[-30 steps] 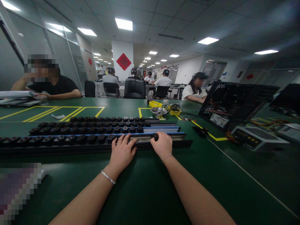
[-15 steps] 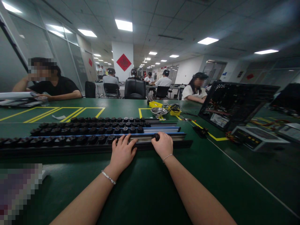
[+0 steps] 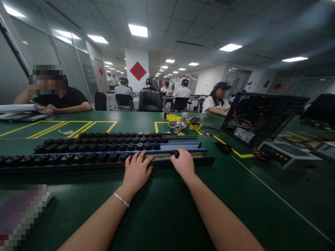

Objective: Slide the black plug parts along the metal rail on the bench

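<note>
Long black rails (image 3: pixel 183 162) lie side by side across the green table, with silver channels and blue strips. Rows of black round socket-like pieces (image 3: pixel 90 158) sit along them, mostly on the left part. My left hand (image 3: pixel 137 170) rests on the nearest rail with its fingers spread, just right of the last pieces in that row. Farther right, my right hand (image 3: pixel 184 163) is closed around one black round socket-like piece (image 3: pixel 176 153) at the silver channel. Its lower side is hidden by the fingers.
At right stand an open computer case (image 3: pixel 261 118) and a power supply unit (image 3: pixel 286 155). Behind the rails are a metal bowl (image 3: pixel 177 125) and yellow trays (image 3: pixel 173 118) with cables. A co-worker (image 3: pixel 73 94) sits at far left, another (image 3: pixel 213 103) beyond the case.
My right hand has shifted very slightly right with the black piece in it. My left hand stays in place on the rail.
</note>
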Demonstrator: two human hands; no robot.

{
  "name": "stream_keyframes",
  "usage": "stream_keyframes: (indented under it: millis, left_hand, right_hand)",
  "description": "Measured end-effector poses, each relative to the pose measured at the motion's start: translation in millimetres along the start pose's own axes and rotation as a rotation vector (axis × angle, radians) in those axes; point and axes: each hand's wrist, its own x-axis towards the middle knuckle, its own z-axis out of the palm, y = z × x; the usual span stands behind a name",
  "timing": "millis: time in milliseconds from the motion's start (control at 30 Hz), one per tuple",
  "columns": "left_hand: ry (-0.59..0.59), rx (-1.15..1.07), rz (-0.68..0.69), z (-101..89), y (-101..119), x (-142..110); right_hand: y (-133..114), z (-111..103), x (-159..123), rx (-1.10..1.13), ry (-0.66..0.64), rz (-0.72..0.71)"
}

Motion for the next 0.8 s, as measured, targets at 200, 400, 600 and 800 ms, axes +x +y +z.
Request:
stream_keyframes:
  millis: [200,400,600,800]
  left_hand:
    - [-0.009,0.006,-0.007,0.0,0.5,0.1]
    - [0.008,0.018,0.016,2.3,-1.5,-0.6]
    - [0.002,0.039,0.029,2.9,-2.3,-0.4]
    - [0.008,0.055,0.035,3.1,-2.9,-0.6]
  right_hand:
    - [9.6,-9.8,2.4,0.011,-0.114,-0.059]
    - [13.1,-8.2,-3.4,-0.012,-0.036,-0.068]
    - [13.3,-5.3,-3.0,0.006,-0.033,-0.030]
    - [13.6,-4.6,-3.7,0.014,-0.028,-0.024]
